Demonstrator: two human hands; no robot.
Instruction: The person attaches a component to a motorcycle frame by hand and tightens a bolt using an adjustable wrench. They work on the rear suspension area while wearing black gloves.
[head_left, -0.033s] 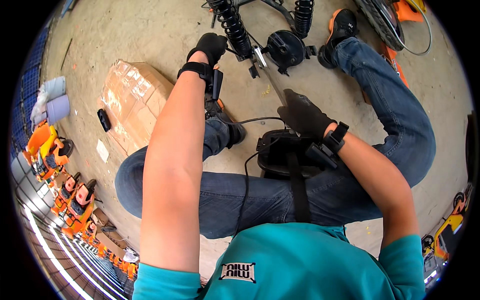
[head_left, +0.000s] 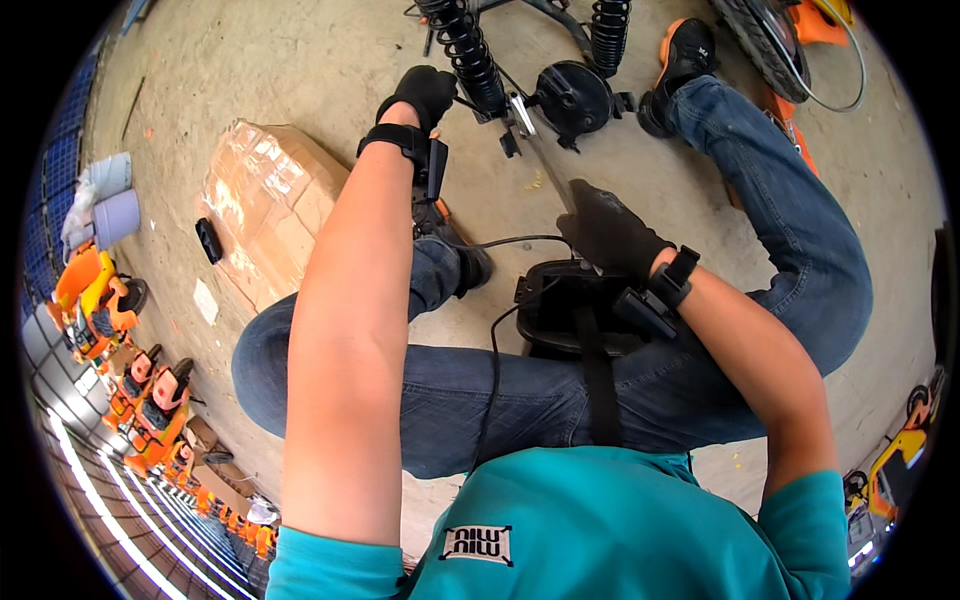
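My left hand (head_left: 425, 95), in a black glove, is closed beside the lower end of a black coil-spring shock absorber (head_left: 466, 50). Whatever its fingers may grip is hidden. In my right hand (head_left: 615, 228), also gloved, the fingers wrap round the near end of a long metal wrench (head_left: 550, 168). The wrench's shiny far end meets the foot of the same shock absorber. To the right of that joint is a round black brake drum (head_left: 574, 98), below a second shock absorber (head_left: 610, 35).
A taped cardboard piece (head_left: 270, 205) lies on the floor at the left. Between my legs stands a black open container (head_left: 545, 310), a black cable (head_left: 492, 370) looping beside it. A wheel (head_left: 762, 45) lies far right. Orange and yellow vehicles (head_left: 150, 400) line the left side.
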